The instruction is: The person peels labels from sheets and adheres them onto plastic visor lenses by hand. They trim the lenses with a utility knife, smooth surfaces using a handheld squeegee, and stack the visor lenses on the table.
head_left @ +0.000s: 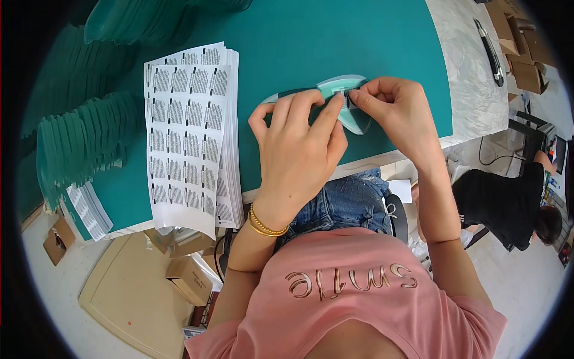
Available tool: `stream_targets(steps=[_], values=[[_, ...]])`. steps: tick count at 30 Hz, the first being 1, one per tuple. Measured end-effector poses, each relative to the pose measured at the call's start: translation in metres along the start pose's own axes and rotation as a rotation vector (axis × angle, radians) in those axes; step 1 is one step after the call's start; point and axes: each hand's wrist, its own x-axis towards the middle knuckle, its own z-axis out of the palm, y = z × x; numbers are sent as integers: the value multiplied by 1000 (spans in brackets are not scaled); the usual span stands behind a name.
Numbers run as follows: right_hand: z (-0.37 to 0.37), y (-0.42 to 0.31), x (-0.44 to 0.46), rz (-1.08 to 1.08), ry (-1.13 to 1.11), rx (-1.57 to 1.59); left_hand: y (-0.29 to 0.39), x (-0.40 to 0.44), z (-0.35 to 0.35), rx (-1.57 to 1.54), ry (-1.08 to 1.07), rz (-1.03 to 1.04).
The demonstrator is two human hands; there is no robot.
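Observation:
A pale green, clear-edged plastic piece (357, 122) with a curved outline lies on the green table mat, partly covered by both hands. My left hand (297, 134) rests over its left part with the fingers spread and the index fingertip pressing near its middle. At the right side of that fingertip, my right hand (394, 107) has thumb and index finger pinched together; a small dark and whitish bit shows there, too small to name. Left of my left hand lies a stack of printed label sheets (185, 134), the top sheet slightly askew.
Stacks of green curved pieces (86, 140) stand at the left. A smaller stack of printed sheets (89, 209) lies at the near left corner. A black pen-like tool (489, 52) is on the right edge. Cardboard boxes (190, 280) sit below; another person (499, 203) is at the right.

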Motion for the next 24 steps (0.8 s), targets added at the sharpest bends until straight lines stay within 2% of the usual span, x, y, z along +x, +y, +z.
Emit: stream_targets(steps=[5, 7, 11, 14, 17, 19, 21, 22, 24], values=[[-35, -16, -7, -16, 44, -112, 2, 1, -1, 52, -4, 13], [-64, -20, 2, -22, 119, -251, 1, 1, -1, 24, 27, 27], [-103, -54, 37, -390, 388, -394, 6, -4, -6, -107, 116, 8], [-111, -89, 76, -788, 422, -362, 11, -10, -23, -165, 184, 8], [-112, -119, 129, -996, 294, -520, 14, -18, -36, -207, 221, 7], [-113, -119, 186, -1578, -54, -177, 12, -25, -45, -201, 245, 7], [-98, -123, 232, -1701, -62, -318, 9, -36, -54, -194, 267, -7], [-96, -125, 233, -1707, -64, -314, 8, -42, -59, -193, 287, -14], [-90, -139, 228, -957, 53, -969, 5, -57, -70, -195, 327, -83]])
